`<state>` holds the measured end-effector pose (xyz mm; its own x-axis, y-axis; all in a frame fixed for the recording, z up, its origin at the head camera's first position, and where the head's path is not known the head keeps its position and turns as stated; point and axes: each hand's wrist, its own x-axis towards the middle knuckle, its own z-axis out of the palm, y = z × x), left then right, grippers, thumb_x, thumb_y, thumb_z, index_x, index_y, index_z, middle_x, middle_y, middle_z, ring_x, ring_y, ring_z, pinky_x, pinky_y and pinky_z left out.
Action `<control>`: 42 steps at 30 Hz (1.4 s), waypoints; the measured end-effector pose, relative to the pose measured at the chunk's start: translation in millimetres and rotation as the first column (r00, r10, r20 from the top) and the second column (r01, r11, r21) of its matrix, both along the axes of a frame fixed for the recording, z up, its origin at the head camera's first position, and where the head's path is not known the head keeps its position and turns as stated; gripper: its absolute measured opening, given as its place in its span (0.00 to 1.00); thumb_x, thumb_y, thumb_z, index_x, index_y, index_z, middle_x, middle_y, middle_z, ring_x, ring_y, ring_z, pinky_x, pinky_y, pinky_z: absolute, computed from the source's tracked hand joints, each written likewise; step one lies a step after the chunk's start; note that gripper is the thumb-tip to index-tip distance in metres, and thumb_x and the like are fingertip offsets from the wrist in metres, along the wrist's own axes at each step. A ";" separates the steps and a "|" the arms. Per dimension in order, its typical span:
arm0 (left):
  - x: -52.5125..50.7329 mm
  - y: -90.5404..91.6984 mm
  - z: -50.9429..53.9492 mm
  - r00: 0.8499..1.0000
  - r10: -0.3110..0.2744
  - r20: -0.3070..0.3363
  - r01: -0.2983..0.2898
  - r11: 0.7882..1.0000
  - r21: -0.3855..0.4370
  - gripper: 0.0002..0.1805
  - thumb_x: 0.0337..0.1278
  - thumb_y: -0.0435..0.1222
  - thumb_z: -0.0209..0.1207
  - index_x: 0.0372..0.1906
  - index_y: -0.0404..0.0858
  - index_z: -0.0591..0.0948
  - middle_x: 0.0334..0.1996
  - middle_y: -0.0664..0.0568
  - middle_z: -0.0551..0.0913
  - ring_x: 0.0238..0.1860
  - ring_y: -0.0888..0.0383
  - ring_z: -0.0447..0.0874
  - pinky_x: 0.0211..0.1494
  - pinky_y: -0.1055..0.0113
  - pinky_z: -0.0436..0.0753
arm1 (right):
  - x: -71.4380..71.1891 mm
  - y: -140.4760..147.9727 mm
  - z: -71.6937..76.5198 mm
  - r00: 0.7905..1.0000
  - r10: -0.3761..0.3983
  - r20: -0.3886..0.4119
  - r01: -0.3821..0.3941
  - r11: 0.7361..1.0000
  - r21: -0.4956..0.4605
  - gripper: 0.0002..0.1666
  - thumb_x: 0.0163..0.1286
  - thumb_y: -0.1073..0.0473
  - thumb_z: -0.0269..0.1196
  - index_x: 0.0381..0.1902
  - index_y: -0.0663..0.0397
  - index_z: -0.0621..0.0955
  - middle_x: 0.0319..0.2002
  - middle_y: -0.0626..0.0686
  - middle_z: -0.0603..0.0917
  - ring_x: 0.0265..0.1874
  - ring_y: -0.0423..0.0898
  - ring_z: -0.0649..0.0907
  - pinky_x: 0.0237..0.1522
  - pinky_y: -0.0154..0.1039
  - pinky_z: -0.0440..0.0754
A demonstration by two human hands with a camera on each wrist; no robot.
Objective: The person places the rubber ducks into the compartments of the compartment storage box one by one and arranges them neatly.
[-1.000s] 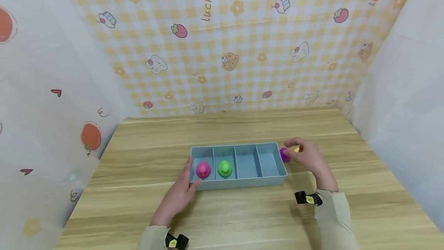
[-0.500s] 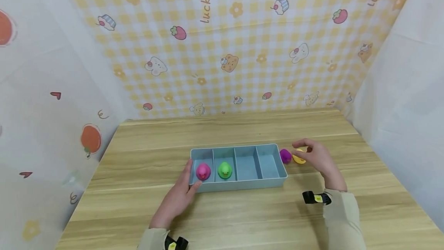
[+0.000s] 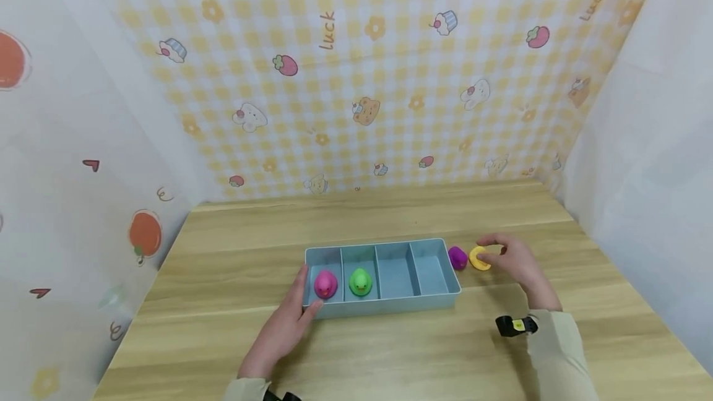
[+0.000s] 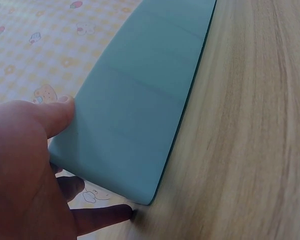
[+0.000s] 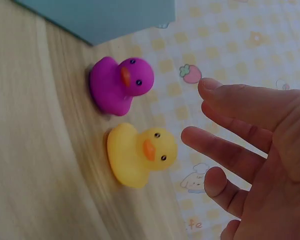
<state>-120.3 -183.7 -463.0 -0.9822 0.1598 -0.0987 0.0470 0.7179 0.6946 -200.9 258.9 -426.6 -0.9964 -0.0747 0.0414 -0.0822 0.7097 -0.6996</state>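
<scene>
A blue-grey box (image 3: 384,306) with four compartments in a row lies on the table. The leftmost compartment has a pink duck (image 3: 325,284), the one beside it a green duck (image 3: 361,282). My left hand (image 3: 281,325) holds the box's left end, thumb on the long side and fingers at the end wall (image 4: 110,125). Just off the box's right end stands a purple duck (image 5: 110,87), and beside it a yellow duck (image 5: 127,157). My right hand (image 3: 518,263) is at the yellow duck, fingers spread and relaxed, with a gap to the duck in the right wrist view.
The wooden table (image 3: 362,357) reaches back to a checked yellow-and-white cloth (image 3: 362,67). White sheets hang at the left (image 3: 67,110) and right (image 3: 640,172) sides.
My right hand has moved right, from over the purple duck to the yellow one. My left hand stays on the box. The head view has tilted slightly up.
</scene>
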 end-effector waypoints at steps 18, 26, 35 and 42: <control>1.8 -2.2 -3.2 1.000 -0.002 -0.009 0.001 1.000 -0.012 0.41 0.71 0.50 0.46 0.77 0.45 0.38 0.77 0.46 0.44 0.74 0.43 0.49 0.73 0.44 0.55 | -3.2 13.0 -32.9 0.990 0.023 0.137 -0.016 0.999 -0.051 0.31 0.60 0.60 0.68 0.60 0.65 0.73 0.61 0.71 0.71 0.52 0.64 0.74 0.44 0.46 0.76; 1.7 -0.8 -2.3 1.000 -0.001 -0.009 0.001 1.000 -0.012 0.41 0.71 0.50 0.46 0.77 0.45 0.38 0.77 0.45 0.44 0.74 0.42 0.49 0.73 0.44 0.55 | -1.9 13.2 -39.1 0.990 0.012 0.139 -0.004 0.998 -0.057 0.29 0.62 0.62 0.66 0.60 0.66 0.73 0.60 0.72 0.71 0.52 0.67 0.77 0.48 0.54 0.79; 2.0 0.7 -0.8 1.000 0.004 0.002 -0.004 1.000 -0.002 0.41 0.71 0.50 0.46 0.77 0.46 0.38 0.77 0.45 0.44 0.74 0.42 0.49 0.73 0.43 0.56 | -0.1 13.5 -37.1 0.990 -0.043 0.137 0.053 0.996 -0.070 0.29 0.62 0.59 0.66 0.59 0.65 0.74 0.57 0.71 0.74 0.47 0.59 0.79 0.38 0.36 0.76; 0.6 -0.1 -2.0 1.000 0.001 -0.007 -0.001 1.000 -0.006 0.41 0.71 0.50 0.46 0.77 0.46 0.38 0.77 0.46 0.44 0.74 0.42 0.50 0.73 0.43 0.56 | -0.5 10.2 -29.6 0.988 -0.067 0.138 0.077 0.995 -0.067 0.30 0.63 0.54 0.66 0.60 0.63 0.74 0.56 0.68 0.75 0.46 0.57 0.76 0.36 0.35 0.73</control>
